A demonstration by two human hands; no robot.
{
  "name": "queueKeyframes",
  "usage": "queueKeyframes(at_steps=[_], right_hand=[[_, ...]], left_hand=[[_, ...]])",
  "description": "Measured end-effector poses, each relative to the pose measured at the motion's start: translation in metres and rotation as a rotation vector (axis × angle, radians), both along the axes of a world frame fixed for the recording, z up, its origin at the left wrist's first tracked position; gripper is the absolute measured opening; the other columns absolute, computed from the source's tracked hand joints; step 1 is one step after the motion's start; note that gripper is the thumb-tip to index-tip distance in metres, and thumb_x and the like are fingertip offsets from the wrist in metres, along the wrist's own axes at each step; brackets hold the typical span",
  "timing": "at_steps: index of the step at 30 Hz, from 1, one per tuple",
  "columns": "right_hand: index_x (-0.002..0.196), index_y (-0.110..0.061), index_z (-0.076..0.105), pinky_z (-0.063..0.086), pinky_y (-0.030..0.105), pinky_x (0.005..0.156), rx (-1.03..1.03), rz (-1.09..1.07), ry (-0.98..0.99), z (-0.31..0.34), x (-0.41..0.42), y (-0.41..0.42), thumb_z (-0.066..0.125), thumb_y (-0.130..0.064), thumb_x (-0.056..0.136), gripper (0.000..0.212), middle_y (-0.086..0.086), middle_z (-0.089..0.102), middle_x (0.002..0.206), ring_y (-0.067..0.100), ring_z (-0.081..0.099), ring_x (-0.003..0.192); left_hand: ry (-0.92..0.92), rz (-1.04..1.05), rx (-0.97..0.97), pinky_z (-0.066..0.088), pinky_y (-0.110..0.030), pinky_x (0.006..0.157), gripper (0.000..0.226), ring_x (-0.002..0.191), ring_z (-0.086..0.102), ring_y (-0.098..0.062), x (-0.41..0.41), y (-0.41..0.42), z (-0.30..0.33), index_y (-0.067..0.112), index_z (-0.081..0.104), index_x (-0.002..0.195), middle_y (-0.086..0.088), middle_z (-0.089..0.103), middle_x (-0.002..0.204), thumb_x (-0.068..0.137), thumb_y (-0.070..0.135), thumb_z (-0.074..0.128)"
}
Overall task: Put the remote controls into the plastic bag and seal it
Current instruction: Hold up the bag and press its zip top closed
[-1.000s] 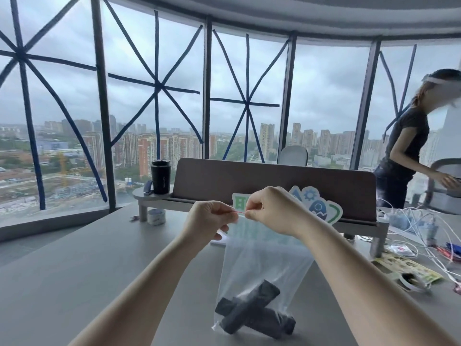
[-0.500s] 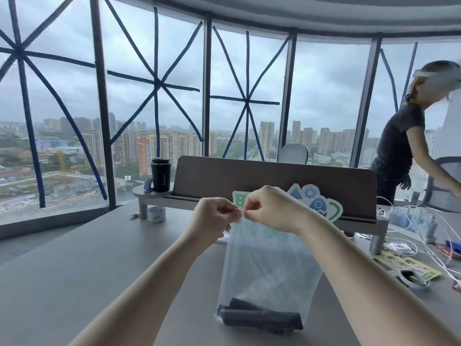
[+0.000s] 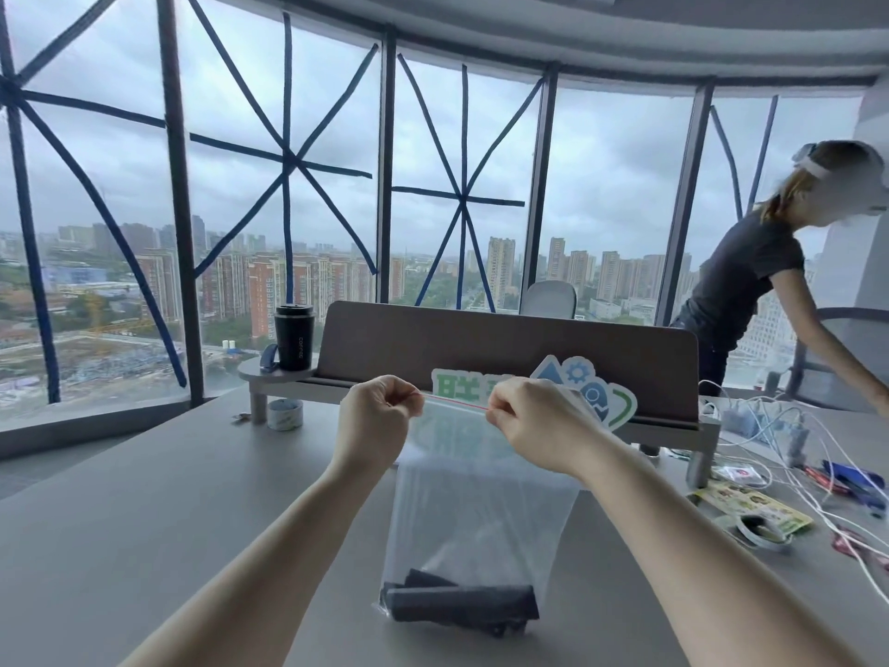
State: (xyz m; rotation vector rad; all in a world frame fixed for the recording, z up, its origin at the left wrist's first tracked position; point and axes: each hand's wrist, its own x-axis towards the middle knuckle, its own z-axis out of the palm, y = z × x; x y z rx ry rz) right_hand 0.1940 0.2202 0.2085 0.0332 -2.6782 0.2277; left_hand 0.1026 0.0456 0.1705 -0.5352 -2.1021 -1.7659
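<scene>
Clear plastic, thin and crinkled, makes up the bag [image 3: 481,512], which hangs upright over the grey table [image 3: 144,512] with its bottom resting on the surface at 6 o'clock in the view. The dark remote controls [image 3: 462,606] already lie inside at the bottom, so the loading looks done. What remains, as I judge it, is the closing: a thin red seal strip [image 3: 454,402] runs taut along the bag's mouth between the two hands. The left hand [image 3: 377,421] pinches the strip's left end, fingers clenched on it; the right hand [image 3: 534,423] pinches it further along, toward the right end, likewise curled tight. Whether the stretch between them is pressed shut cannot be told.

At 10 o'clock a black cup [image 3: 294,337] stands on a raised shelf [image 3: 481,402], a tape roll [image 3: 285,414] beneath it. At 3 o'clock lie white cables [image 3: 769,426] and packets, well apart from the bag. Another person [image 3: 750,286] leans over at 2 o'clock. Nothing stands in the way.
</scene>
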Motion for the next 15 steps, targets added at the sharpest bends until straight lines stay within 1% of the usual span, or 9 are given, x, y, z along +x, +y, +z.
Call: queueKeyframes(at_steps=[2,4,8,12,15], right_hand=[[0.082,-0.022,0.060,0.043,0.035,0.078,0.001,-0.011,0.009,-0.005,0.006,0.011,0.050,-0.031,0.095,0.019,-0.009,0.064,0.093,0.019,0.059,0.089],[0.081,-0.023,0.059,0.044,0.036,0.079,0.009,-0.029,0.013,-0.009,0.012,0.020,0.049,-0.030,0.094,0.018,-0.012,0.062,0.089,0.019,0.059,0.088],[0.082,-0.024,0.059,0.040,0.033,0.074,0.012,-0.061,0.017,-0.016,0.020,0.030,0.049,-0.030,0.093,0.016,-0.011,0.064,0.091,0.019,0.059,0.086],[0.080,-0.025,0.057,0.038,0.033,0.072,0.029,-0.053,0.042,-0.016,0.028,0.032,0.049,-0.030,0.093,0.016,-0.013,0.059,0.084,0.018,0.057,0.082],[0.079,-0.026,0.055,0.036,0.032,0.072,0.044,-0.056,0.042,-0.015,0.034,0.033,0.049,-0.029,0.094,0.017,-0.014,0.056,0.082,0.017,0.054,0.079]], left_hand=[[-0.021,0.018,0.032,0.033,-0.024,0.048,0.018,0.040,0.040,-0.009,-0.005,-0.006,-0.003,0.014,0.068,0.061,0.011,0.055,0.040,0.077,0.005,0.065],[-0.041,0.038,0.056,0.031,-0.024,0.049,0.021,0.041,0.038,-0.012,-0.008,-0.011,-0.006,0.014,0.067,0.060,0.013,0.052,0.036,0.076,0.002,0.062],[-0.042,0.071,0.081,0.035,-0.027,0.053,0.023,0.044,0.039,-0.017,-0.010,-0.018,-0.009,0.014,0.067,0.061,0.013,0.054,0.036,0.077,0.000,0.059],[-0.015,0.090,0.088,0.038,-0.030,0.055,0.018,0.045,0.039,-0.019,-0.011,-0.023,-0.011,0.010,0.069,0.065,0.013,0.054,0.036,0.078,0.001,0.060],[0.003,0.120,0.087,0.039,-0.029,0.055,0.017,0.044,0.041,-0.019,-0.012,-0.028,-0.013,0.012,0.068,0.064,0.014,0.054,0.036,0.078,0.003,0.062]])
